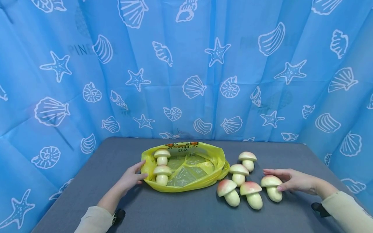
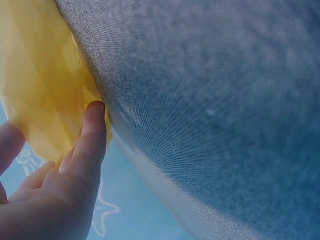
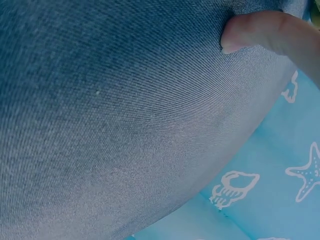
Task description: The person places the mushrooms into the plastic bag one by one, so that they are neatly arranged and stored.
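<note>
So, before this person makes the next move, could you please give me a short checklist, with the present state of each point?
1. Bag mouth open: ok, the yellow bag gapes wide.
2. Left hand at the bag: ok, its fingers touch the bag's left side.
3. Right hand at a mushroom: ok, it is at the rightmost mushroom.
4. Firm grip on that mushroom: cannot tell; the right wrist view does not show it.
5. Clear way along the table to the bag: not ok, four other mushrooms stand or lie between; lifting over them seems safer.
6. All mushrooms bagged: not ok, two inside, five outside.
</note>
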{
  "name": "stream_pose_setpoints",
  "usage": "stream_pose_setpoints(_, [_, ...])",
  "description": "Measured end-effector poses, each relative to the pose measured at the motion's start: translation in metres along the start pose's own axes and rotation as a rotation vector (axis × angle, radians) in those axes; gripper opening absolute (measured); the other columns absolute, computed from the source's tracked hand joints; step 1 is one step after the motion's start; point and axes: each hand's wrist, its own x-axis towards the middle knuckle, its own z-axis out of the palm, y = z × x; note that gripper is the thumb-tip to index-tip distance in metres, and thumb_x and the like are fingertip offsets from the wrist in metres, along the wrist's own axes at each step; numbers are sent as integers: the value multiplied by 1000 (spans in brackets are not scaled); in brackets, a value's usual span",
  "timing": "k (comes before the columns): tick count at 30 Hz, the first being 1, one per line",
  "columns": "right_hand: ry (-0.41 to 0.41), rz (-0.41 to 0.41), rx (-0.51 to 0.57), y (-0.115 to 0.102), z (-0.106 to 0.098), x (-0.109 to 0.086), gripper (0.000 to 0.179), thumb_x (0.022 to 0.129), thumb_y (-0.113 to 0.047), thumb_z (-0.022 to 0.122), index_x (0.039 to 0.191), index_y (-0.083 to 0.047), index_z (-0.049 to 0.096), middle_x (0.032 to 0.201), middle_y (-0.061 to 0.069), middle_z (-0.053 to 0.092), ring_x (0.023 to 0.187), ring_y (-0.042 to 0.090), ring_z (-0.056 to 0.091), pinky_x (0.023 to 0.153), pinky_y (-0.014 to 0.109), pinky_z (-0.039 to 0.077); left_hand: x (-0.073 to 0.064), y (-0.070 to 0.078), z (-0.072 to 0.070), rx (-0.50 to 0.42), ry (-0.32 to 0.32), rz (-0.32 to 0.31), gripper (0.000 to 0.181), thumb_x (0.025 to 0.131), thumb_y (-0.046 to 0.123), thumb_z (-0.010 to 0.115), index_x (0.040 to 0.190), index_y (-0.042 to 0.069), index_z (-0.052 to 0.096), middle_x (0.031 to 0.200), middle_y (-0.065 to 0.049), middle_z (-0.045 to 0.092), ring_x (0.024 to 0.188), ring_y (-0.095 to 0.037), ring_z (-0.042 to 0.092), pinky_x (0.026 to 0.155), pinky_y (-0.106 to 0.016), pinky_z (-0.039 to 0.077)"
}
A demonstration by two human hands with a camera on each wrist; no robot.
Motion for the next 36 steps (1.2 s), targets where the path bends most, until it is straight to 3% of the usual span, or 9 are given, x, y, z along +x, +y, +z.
stream_pose_setpoints(4, [-13, -21, 11, -1, 1, 1, 53, 100, -4, 49, 151, -13, 37, 138, -25, 44, 119, -13, 42, 93, 20, 44, 0, 0, -1, 3, 5, 0, 64, 98, 10, 57, 152, 0, 25, 154, -29, 20, 139, -47, 22, 91, -48, 49])
stream_pose_setpoints(10, [10, -39, -17, -2, 3, 3, 51, 99, -3, 50, 149, -5, 39, 137, -22, 48, 117, -12, 44, 91, 19, 45, 0, 0, -1, 2, 8, -1, 64, 98, 10, 57, 152, 1, 25, 154, -29, 20, 139, -47, 23, 91, -47, 50])
stream_pose_setpoints(12, [22, -37, -35, -2, 3, 3, 51, 99, -3, 51, 149, -2, 38, 140, -16, 48, 117, -12, 44, 91, 20, 45, 0, 0, -1, 2, 9, -3, 64, 98, 11, 57, 153, 1, 25, 154, -29, 20, 139, -47, 23, 91, -47, 50])
stream_pose_setpoints(19, [69, 33, -163, -11, 7, 4, 55, 98, -7, 55, 145, 10, 33, 144, 32, 39, 113, -11, 46, 86, 21, 46, 0, 1, 0, 1, 6, -8, 64, 98, 11, 57, 153, 1, 25, 154, -29, 20, 139, -47, 22, 91, -48, 49])
stream_pose_setpoints(25, [112, 46, -209, -30, 13, 0, 55, 98, -10, 56, 146, 7, 35, 143, 39, 33, 110, -13, 46, 84, 24, 49, 1, 1, 0, -1, -4, 1, 64, 98, 11, 56, 153, 1, 25, 154, -29, 20, 139, -47, 23, 92, -48, 49])
stream_pose_setpoints(30, [112, 51, -183, -43, 15, -2, 50, 98, -9, 55, 147, -15, 44, 145, 34, 36, 111, -5, 52, 82, 35, 51, 0, 0, 0, -2, -4, 2, 63, 98, 10, 56, 153, 1, 25, 154, -30, 20, 139, -47, 23, 91, -47, 49])
stream_pose_setpoints(36, [109, -52, -174, -58, 14, -7, 52, 99, -4, 51, 147, -22, 44, 139, -12, 50, 115, -8, 49, 86, 26, 50, 0, 0, 0, 2, 0, -5, 63, 98, 10, 57, 152, 1, 25, 154, -29, 20, 139, -47, 22, 91, -48, 49])
